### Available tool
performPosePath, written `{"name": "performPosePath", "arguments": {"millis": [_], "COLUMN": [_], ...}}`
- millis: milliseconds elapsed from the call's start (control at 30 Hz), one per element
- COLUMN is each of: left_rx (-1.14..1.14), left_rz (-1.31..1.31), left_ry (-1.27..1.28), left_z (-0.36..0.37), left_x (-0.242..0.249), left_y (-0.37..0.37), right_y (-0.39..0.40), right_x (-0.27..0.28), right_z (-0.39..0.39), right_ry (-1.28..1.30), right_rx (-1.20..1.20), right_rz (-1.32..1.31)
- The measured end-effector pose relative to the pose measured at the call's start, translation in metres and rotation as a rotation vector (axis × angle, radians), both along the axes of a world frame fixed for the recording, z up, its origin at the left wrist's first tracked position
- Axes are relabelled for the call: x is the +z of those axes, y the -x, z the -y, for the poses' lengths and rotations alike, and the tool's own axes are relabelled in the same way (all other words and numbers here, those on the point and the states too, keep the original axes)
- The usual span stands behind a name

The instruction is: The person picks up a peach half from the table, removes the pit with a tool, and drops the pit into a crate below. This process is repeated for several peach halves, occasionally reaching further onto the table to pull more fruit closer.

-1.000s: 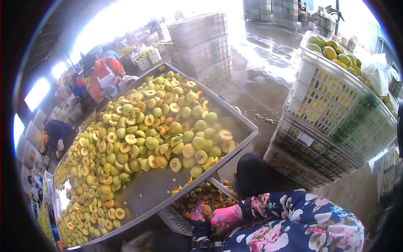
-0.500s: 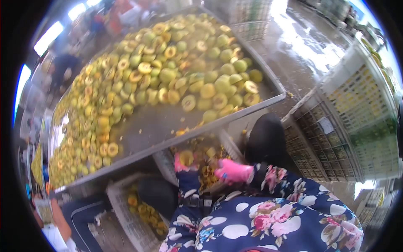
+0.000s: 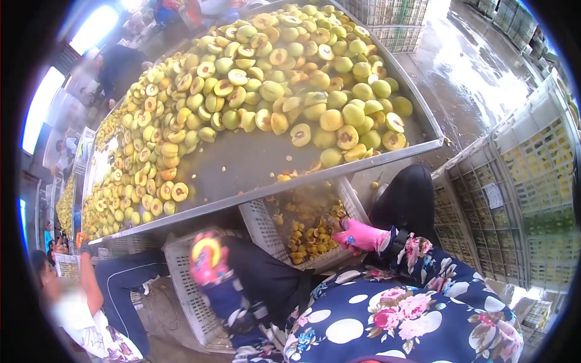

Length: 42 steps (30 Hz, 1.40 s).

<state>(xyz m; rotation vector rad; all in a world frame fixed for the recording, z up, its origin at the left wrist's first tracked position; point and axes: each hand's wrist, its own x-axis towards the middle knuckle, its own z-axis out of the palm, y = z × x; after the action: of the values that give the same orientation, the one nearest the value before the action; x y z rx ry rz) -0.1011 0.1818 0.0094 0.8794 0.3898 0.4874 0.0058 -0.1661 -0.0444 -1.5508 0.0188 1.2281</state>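
My left hand (image 3: 209,263), in a pink glove and blurred by motion, holds a yellow halved fruit (image 3: 206,251) above a white crate (image 3: 192,302) at the lower left. My right hand (image 3: 361,236), also gloved in pink, is closed at the right side of another crate (image 3: 354,202); what its fingers hold is too small to make out. Yellow fruit pieces (image 3: 310,240) lie inside that crate. Beyond both hands, a metal-rimmed table (image 3: 272,189) carries a large heap of green-yellow halved fruits (image 3: 272,91), many with brown centres showing.
Tall stacked crates (image 3: 535,199) filled with fruit stand at the right. A co-worker (image 3: 78,308) sits at the lower left, one gloved hand at the table's edge. More crates (image 3: 396,27) stand at the back, beside a wet floor (image 3: 460,72).
My left hand has moved left, away from the crate of fruit pieces, with a fruit half in it. The view has shifted, showing more of the co-worker. My right hand stays near the crate.
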Motion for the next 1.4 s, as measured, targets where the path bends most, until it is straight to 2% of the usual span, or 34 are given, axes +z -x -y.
{"name": "performPosePath", "arguments": {"millis": [33,67,100,200,267,333,433,467,500,533,600,700,733,767,800,867,900,1000,1133,1167,1267,1300,1400], "left_rx": [-0.071,0.194,0.168,0.111,-0.212,-0.322,-0.43,-0.437,-0.526,-0.524,-0.429,-0.483,-0.46,-0.404,-0.348,-0.324,-0.326,-0.275,-0.305,-0.312,-0.429,-0.525,-0.632], "left_rz": [-0.173,-0.486,-1.071,-0.453,-0.424,-0.487,-0.574,-0.676,-0.67,-0.786,-0.675,-0.348,-0.229,-0.073,0.087,0.163,0.184,0.247,0.307,0.327,0.258,0.284,0.24], "left_ry": [-0.126,-0.958,-1.59,-1.879,-0.661,-0.911,-1.436,-1.591,-1.677,-1.653,-1.534,-1.233,-1.007,-1.168,-1.322,-1.273,-1.338,-1.51,-1.426,-1.305,-0.488,-0.434,0.147], "left_z": [-0.073,-0.079,-0.053,-0.086,-0.055,-0.014,0.032,0.07,0.091,0.109,0.112,0.1,0.102,0.105,0.107,0.119,0.13,0.15,0.167,0.171,0.181,0.171,0.162], "left_x": [-0.016,-0.027,0.021,0.015,0.035,0.031,-0.015,0.0,0.002,-0.004,-0.014,-0.017,-0.014,-0.008,-0.003,-0.003,0.008,0.015,0.008,0.007,0.013,0.009,0.003], "left_y": [0.025,0.032,0.024,-0.018,-0.096,-0.176,-0.289,-0.303,-0.312,-0.319,-0.323,-0.291,-0.272,-0.252,-0.233,-0.196,-0.178,-0.143,-0.124,-0.119,-0.108,-0.109,-0.111], "right_y": [0.0,0.0,-0.001,-0.002,-0.001,-0.003,-0.007,-0.008,-0.008,-0.009,-0.011,-0.013,-0.015,-0.018,-0.027,-0.041,-0.046,-0.052,-0.045,-0.043,-0.039,-0.038,-0.035], "right_x": [0.001,-0.004,-0.011,-0.017,-0.024,-0.023,-0.017,-0.019,-0.021,-0.022,-0.011,0.0,0.005,0.012,0.024,0.065,0.071,0.08,0.082,0.082,0.086,0.088,0.09], "right_z": [-0.001,-0.002,-0.003,-0.009,-0.012,-0.011,-0.01,-0.008,-0.007,-0.004,0.0,0.0,0.0,0.002,0.005,0.01,0.008,0.0,-0.003,-0.001,0.006,0.008,0.009], "right_ry": [-0.013,-0.025,-0.038,-0.054,-0.037,-0.029,-0.063,-0.073,-0.083,-0.092,-0.124,-0.258,-0.329,-0.397,-0.36,-0.537,-0.537,-0.552,-0.586,-0.613,-0.685,-0.707,-0.683], "right_rx": [-0.009,0.02,0.047,0.117,0.12,0.095,0.057,0.05,0.043,0.038,-0.043,-0.18,-0.247,-0.312,-0.308,-0.44,-0.447,-0.475,-0.471,-0.473,-0.465,-0.46,-0.449], "right_rz": [-0.02,-0.03,-0.039,-0.056,-0.062,-0.056,-0.069,-0.069,-0.073,-0.077,-0.097,-0.103,-0.1,-0.099,-0.049,-0.169,-0.137,-0.058,-0.009,-0.017,-0.048,-0.06,0.01]}}
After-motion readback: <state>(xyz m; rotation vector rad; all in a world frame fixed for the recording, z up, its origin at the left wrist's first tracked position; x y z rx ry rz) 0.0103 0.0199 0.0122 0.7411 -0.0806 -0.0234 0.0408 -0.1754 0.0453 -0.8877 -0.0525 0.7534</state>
